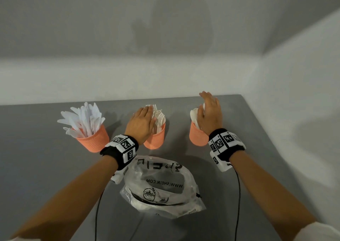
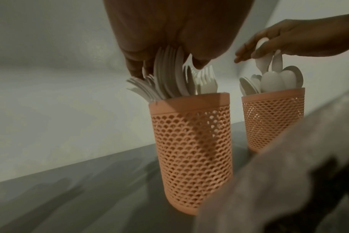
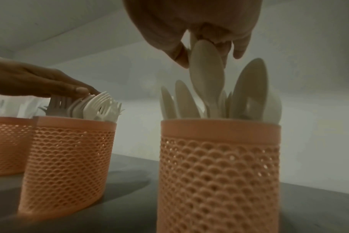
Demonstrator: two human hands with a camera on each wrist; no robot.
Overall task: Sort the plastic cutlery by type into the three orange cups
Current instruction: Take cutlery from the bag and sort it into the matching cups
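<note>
Below, clear bag point(image 1: 161, 183) printed "WWW.SHEIN.COM", wrist bands point(image 1: 225, 143) with square codes

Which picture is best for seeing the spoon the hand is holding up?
The right wrist view. There the spoon fills the middle, pinched by the right hand above the spoon cup. The left wrist view shows it small and far off at the right hand. From the head view, the hand mostly covers it.

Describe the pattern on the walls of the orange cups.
A fish-scale lattice of small holes on each cup, clearest in the right wrist view.
</note>
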